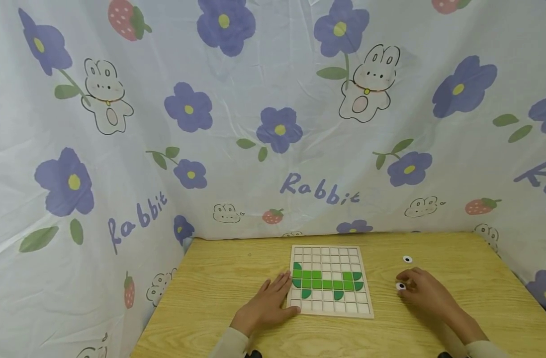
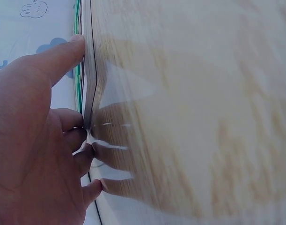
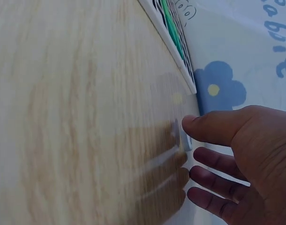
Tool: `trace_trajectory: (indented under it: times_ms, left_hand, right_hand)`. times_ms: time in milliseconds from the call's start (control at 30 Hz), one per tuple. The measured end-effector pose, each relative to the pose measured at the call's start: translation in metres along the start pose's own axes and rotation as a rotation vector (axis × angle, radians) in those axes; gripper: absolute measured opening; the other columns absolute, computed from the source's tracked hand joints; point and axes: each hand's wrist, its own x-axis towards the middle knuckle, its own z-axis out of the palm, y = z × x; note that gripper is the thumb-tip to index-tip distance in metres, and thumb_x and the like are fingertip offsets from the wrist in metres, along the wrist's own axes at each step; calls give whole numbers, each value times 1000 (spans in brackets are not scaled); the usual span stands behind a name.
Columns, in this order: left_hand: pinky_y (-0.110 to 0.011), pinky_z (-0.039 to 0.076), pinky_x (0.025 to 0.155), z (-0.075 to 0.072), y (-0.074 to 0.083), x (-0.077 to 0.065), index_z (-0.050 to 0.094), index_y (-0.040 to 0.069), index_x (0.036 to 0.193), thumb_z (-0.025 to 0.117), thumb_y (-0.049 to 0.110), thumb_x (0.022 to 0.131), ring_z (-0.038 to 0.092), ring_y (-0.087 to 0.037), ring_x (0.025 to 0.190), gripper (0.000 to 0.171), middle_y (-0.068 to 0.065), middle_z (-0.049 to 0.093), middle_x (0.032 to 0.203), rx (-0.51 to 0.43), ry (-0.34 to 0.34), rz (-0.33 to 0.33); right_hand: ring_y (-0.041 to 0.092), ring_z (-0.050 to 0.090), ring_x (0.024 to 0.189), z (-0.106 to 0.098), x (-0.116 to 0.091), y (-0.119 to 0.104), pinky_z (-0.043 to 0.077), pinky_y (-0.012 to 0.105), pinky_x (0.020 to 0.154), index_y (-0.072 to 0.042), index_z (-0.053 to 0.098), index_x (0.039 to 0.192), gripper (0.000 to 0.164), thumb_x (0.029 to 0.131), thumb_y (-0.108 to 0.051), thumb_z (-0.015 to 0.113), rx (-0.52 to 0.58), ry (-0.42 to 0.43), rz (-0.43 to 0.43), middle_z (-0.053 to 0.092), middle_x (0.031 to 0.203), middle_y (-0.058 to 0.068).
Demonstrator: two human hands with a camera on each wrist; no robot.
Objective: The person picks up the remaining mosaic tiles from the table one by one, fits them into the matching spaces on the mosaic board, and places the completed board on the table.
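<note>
A square wooden grid board (image 1: 325, 309) lies on the table, with light-green square tiles (image 1: 327, 285) and dark-green rounded tiles (image 1: 338, 295) in some of its cells. My left hand (image 1: 266, 306) rests flat at the board's left side, fingers spread along the edge and thumb at the near left corner. To the right of the board, my right hand (image 1: 427, 293) has its thumb and forefinger around a small white disc with a black eye dot (image 1: 401, 286), pinching it at the table surface. In the right wrist view the disc (image 3: 186, 140) shows edge-on between thumb and forefinger.
A second white eye disc (image 1: 407, 259) lies on the wooden table (image 1: 228, 268) beyond my right hand. Behind the table hangs a white curtain (image 1: 237, 164) printed with flowers and rabbits, reaching down to its back edge and left side.
</note>
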Motion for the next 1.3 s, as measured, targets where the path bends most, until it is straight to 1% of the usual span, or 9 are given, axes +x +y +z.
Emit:
trace_trajectory:
  times_ms: [167, 433, 567, 700, 833, 900, 1100, 1300]
  left_hand:
    - [-60, 16, 134, 0, 0, 0, 19, 11, 172, 52, 64, 106, 14, -28, 168, 91, -5, 13, 181, -1, 0, 6]
    - [-59, 16, 134, 2, -1, 1, 18, 12, 173, 51, 67, 106, 13, -26, 168, 92, -3, 12, 181, 14, -1, -1]
    - [-59, 16, 134, 2, -1, 2, 18, 12, 173, 51, 66, 106, 13, -26, 168, 92, -3, 13, 181, 14, 2, 0]
    - [-59, 17, 134, 1, -1, 1, 18, 12, 173, 51, 66, 106, 13, -26, 168, 92, -3, 13, 181, 13, -1, 1]
    - [-58, 17, 134, 1, -1, 1, 18, 12, 173, 51, 65, 106, 13, -26, 168, 91, -3, 13, 181, 16, -4, 2]
    - [-58, 17, 134, 1, -1, 0, 18, 12, 173, 51, 65, 106, 13, -26, 168, 91, -3, 13, 181, 16, -5, 3]
    - [-59, 17, 134, 1, -1, 0, 19, 12, 173, 51, 65, 106, 13, -26, 168, 91, -4, 13, 181, 10, -6, 6]
    - [-60, 17, 134, -1, 0, -1, 19, 10, 172, 53, 64, 106, 14, -28, 168, 92, -5, 14, 181, 9, 3, 6]
  right_hand:
    - [18, 69, 93, 3, -5, 6, 59, 36, 78, -8, 77, 116, 26, 93, -17, 84, -26, 41, -31, 72, 108, 1]
    - [2, 59, 86, 6, -5, 9, 54, 29, 71, -13, 78, 115, 22, 93, -15, 82, -52, 33, -42, 71, 105, -5]
    - [-2, 53, 82, 8, -5, 10, 51, 27, 68, -14, 78, 112, 18, 94, -14, 80, -53, 32, -44, 67, 101, -7]
    - [-2, 48, 77, 9, -5, 10, 47, 25, 65, -13, 78, 110, 16, 94, -15, 80, -43, 29, -24, 63, 95, -8]
    - [-1, 47, 76, 9, -5, 11, 45, 26, 64, -13, 77, 110, 16, 95, -17, 81, -45, 17, 4, 61, 92, -8]
    - [0, 47, 75, 10, -5, 10, 45, 26, 64, -13, 77, 110, 17, 95, -18, 81, -48, 10, 23, 60, 92, -8]
    - [1, 48, 75, 8, -6, 7, 45, 26, 64, -12, 77, 109, 16, 95, -19, 81, -58, 12, 44, 60, 91, -7]
    - [2, 52, 77, 9, -5, 4, 47, 27, 65, -13, 78, 106, 16, 94, -22, 82, -63, 35, 56, 65, 93, -6]
